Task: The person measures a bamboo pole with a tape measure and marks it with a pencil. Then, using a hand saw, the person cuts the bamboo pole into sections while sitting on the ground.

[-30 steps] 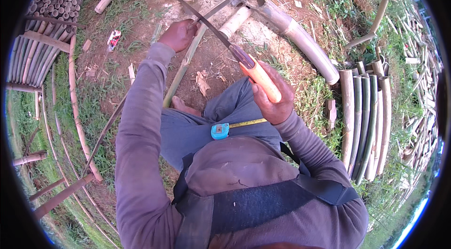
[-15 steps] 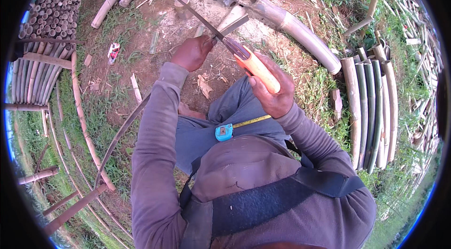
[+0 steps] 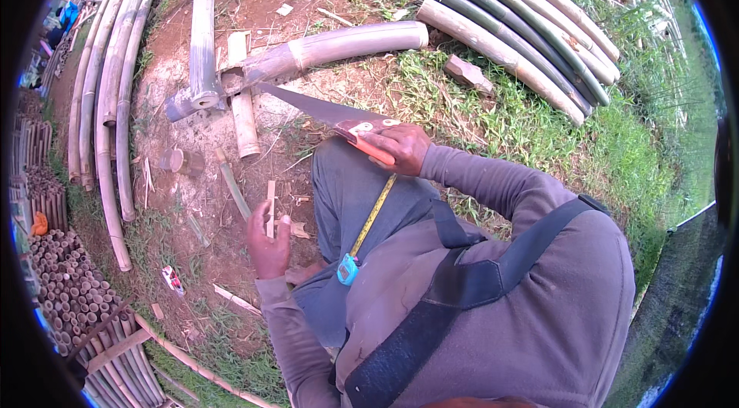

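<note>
In my right hand [image 3: 400, 148] is the orange handle of a handsaw [image 3: 323, 112], the fingers wrapped round it. Its dark blade points left, its tip near the joint of the bamboo poles on the ground. My left hand [image 3: 269, 250] is lower, its fingers curled about a thin pale bamboo strip [image 3: 270, 204]; the strip's lower end is hidden. A thick bamboo pole [image 3: 346, 42] lies beyond the saw, next to an upright-running pole [image 3: 203, 31]. A short split bamboo piece [image 3: 245, 127] sticks out toward me from beneath. A blue tape measure [image 3: 348, 269] rests on my lap, yellow tape drawn out.
Long bamboo poles [image 3: 115, 92] lie at the left; green and tan poles [image 3: 516, 31] are stacked at the far right. A bundle of cut bamboo ends [image 3: 73, 281] stands lower left. A stone-like block [image 3: 468, 75], a cup-like container [image 3: 183, 162] and wood chips lie on the ground.
The view has turned to the right. The saw has come away from the dark strip at my left hand and points at the poles. My left hand has dropped away from the saw.
</note>
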A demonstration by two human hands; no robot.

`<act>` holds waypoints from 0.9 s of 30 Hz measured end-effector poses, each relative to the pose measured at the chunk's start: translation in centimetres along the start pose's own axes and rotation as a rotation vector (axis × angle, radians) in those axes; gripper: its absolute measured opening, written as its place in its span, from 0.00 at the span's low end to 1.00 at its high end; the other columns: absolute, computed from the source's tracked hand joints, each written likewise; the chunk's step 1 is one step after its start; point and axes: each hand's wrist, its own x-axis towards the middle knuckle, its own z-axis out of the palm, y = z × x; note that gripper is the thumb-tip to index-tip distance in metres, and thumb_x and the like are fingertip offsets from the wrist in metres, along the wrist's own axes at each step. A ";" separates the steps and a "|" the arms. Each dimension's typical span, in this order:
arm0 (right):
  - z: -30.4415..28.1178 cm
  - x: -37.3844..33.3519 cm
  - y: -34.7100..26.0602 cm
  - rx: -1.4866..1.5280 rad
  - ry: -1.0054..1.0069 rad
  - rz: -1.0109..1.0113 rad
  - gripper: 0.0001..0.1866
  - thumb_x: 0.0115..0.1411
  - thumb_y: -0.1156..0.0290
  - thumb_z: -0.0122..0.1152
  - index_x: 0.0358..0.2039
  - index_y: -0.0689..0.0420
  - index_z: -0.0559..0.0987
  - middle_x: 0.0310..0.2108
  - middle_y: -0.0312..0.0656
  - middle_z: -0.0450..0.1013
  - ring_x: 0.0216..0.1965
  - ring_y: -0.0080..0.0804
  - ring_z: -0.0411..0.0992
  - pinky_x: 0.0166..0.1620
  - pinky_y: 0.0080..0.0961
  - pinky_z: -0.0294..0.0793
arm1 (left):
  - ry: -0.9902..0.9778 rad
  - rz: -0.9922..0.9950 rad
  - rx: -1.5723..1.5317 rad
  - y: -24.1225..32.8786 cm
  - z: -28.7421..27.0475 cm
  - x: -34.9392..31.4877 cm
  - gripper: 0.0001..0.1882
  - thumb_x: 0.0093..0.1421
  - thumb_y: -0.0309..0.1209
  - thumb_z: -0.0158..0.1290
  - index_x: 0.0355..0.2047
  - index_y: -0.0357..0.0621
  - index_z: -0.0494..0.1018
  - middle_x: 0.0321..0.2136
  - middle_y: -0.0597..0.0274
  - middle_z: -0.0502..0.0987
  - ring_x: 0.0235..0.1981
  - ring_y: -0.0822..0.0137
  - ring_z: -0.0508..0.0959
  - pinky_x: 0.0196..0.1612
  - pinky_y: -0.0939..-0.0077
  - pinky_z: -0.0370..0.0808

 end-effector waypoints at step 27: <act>-1.5 0.0 13.4 -0.285 -1.077 -0.421 0.32 0.59 0.59 0.68 0.63 0.49 0.71 0.55 0.52 0.75 0.51 0.55 0.77 0.48 0.51 0.78 | -0.507 0.553 -1.270 34.6 -6.5 0.8 0.26 0.59 0.36 0.65 0.55 0.39 0.71 0.38 0.50 0.83 0.40 0.53 0.84 0.42 0.59 0.81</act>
